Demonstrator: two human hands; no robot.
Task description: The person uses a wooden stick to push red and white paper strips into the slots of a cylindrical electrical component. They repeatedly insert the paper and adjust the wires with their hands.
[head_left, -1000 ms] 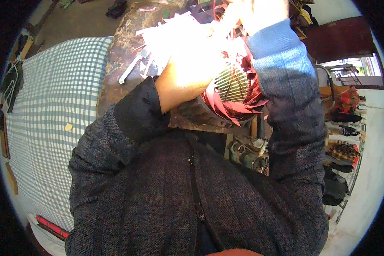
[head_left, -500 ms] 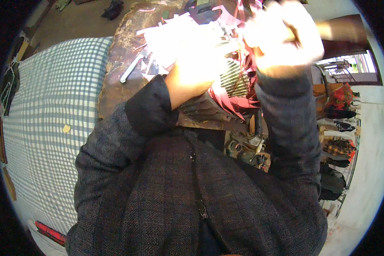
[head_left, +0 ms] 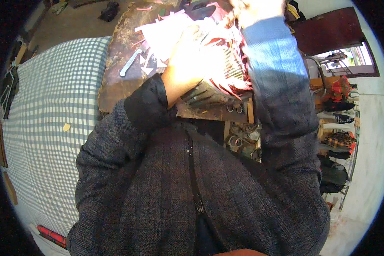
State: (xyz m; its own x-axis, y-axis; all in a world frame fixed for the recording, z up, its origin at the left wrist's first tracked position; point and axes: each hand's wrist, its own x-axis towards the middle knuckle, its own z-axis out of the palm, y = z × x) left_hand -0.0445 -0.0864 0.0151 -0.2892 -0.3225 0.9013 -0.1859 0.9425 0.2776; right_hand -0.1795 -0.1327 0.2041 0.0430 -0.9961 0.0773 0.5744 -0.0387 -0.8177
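Harsh sunlight washes out both hands. My left hand (head_left: 183, 70) rests over a heap of pink strips (head_left: 232, 85) and a dark-and-light striped piece (head_left: 232, 59) on the worn brown table; its fingers are lost in the glare. Up at the top edge, my right hand (head_left: 254, 9) is partly cut off beyond the heap's far right side, and glare hides its fingers. Pale sheet-like scraps (head_left: 160, 34) lie left of the heap. Beside them is a knife (head_left: 131, 63) with a light handle.
The worn table (head_left: 111, 91) has a pair of ring handles (head_left: 235, 109) near its front edge. Left of it stretches a checked cloth surface (head_left: 51, 98) with a small yellowish piece (head_left: 66, 127). Clothes (head_left: 337, 141) hang along the right wall.
My right hand has moved up and away toward the top edge, its sleeve now in bright sunlight. My left hand stays at the heap, shifted slightly left in the picture.
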